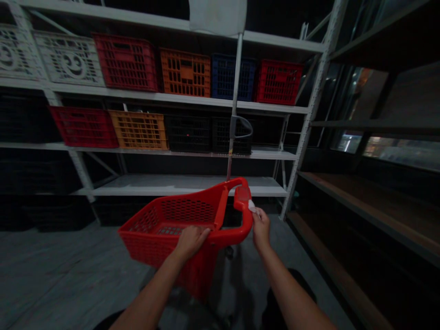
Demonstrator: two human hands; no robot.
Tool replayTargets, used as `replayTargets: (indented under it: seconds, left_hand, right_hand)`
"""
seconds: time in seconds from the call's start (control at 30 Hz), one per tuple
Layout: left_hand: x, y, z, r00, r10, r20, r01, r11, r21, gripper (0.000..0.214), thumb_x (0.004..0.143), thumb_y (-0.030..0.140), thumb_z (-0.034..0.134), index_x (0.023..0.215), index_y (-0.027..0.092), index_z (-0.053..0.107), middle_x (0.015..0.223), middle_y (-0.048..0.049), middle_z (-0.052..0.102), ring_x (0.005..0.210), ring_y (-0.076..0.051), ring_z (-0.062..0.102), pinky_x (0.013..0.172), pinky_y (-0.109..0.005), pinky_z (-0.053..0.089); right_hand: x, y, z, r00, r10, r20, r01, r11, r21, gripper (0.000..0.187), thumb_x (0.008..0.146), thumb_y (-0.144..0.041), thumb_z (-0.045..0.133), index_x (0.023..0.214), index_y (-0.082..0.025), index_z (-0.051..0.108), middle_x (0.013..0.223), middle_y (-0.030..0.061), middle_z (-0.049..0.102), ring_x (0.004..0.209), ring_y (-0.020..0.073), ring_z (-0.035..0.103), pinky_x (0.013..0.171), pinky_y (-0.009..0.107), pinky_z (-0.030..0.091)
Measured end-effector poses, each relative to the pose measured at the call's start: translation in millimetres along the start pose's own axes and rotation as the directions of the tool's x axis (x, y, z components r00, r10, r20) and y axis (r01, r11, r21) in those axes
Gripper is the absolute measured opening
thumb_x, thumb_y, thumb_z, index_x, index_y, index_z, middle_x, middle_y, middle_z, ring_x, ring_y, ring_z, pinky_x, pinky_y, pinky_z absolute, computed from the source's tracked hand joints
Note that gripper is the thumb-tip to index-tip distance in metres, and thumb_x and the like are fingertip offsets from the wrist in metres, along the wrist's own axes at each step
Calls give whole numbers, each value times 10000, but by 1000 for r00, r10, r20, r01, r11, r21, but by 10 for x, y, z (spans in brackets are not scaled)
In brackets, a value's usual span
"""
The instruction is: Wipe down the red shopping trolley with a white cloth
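A red plastic shopping basket on wheels (pixel 161 224) stands in front of me, tilted a little, with a curved red handle bar (pixel 237 231) at its near end. My left hand (pixel 190 240) is closed over the basket's near rim. My right hand (pixel 260 227) pinches a small white tag or paper (pixel 251 205) at the right end of the handle. A thin metal pole (pixel 235 105) with a grey grip rises from behind the basket to a white sign at the top.
White metal shelving (pixel 185 98) lines the far wall, holding red, orange, blue, black and white crates (pixel 125 62). Darker wooden shelves (pixel 360 197) run along the right. Grey concrete floor (pixel 51 270) spreads to the left.
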State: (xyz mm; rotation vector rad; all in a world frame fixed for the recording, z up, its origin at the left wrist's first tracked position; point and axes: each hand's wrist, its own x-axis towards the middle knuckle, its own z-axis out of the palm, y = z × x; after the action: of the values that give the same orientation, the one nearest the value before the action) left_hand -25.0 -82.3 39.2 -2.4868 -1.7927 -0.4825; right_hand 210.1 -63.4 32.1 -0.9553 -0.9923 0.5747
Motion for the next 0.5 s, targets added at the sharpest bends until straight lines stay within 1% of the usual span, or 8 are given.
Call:
replayTargets:
  seconds: [0.1,0.17,0.2,0.27,0.33,0.4,0.43,0.5]
  left_hand:
    - [-41,-69,-12,1000,6,-15,-6,1000,-18,563,864,422,147,656,151,594,693,-85,638,678,-165,573,601,-242,330]
    - [-73,-117,-36,999,31,-17,-32,999,-37,555,863,430,154,630,157,577,664,-62,624,651,-150,557,589,-234,318]
    - [-87,-140,-49,999,45,-16,-46,998,-48,550,863,432,157,617,161,568,649,-49,615,634,-142,548,581,-231,311]
    - [-111,-184,-74,997,73,-18,-74,994,-79,541,862,436,165,596,167,551,623,-27,596,603,-127,530,565,-224,301]
    - [-128,-230,-92,995,96,-29,-99,988,-120,531,857,444,180,577,169,536,594,-15,572,574,-120,510,547,-223,293]
    - [-148,-280,-114,991,131,-36,-135,979,-155,516,854,443,198,566,171,529,566,-6,552,553,-118,496,541,-223,294]
    - [-162,-303,-133,988,147,-37,-151,975,-163,506,853,438,207,568,172,530,561,-4,548,551,-118,496,544,-224,301]
    - [-201,-314,-204,988,137,-73,-147,979,-143,473,849,431,232,607,174,547,601,-11,568,591,-127,519,574,-225,329]
  right_hand:
    - [-375,-51,-24,996,87,14,-88,981,174,190,716,-301,496,830,-160,553,649,-20,552,538,113,482,526,212,378]
    - [-504,-92,-48,996,82,45,-88,981,172,186,707,-304,523,818,-161,563,632,-29,548,516,106,469,501,203,358]
    - [-502,-103,-51,996,64,58,-72,987,144,189,701,-307,535,814,-160,574,653,-23,562,538,111,482,513,205,362]
    - [-370,-90,-33,998,24,55,-29,996,83,205,694,-315,547,811,-153,594,726,0,595,623,132,521,569,219,385]
    - [-147,-40,8,1000,0,18,-1,999,45,220,683,-312,546,813,-144,603,778,22,609,703,152,539,633,240,402]
    - [43,8,50,1000,-11,-28,12,1000,26,229,671,-301,539,817,-137,601,791,33,607,735,164,541,663,258,410]
    - [92,16,66,999,-14,-40,14,1000,14,231,671,-296,533,822,-135,599,794,36,603,737,166,539,664,263,412]
    - [74,-19,81,999,-31,-14,31,999,-11,219,691,-293,516,823,-138,597,801,38,590,732,165,535,656,266,415]
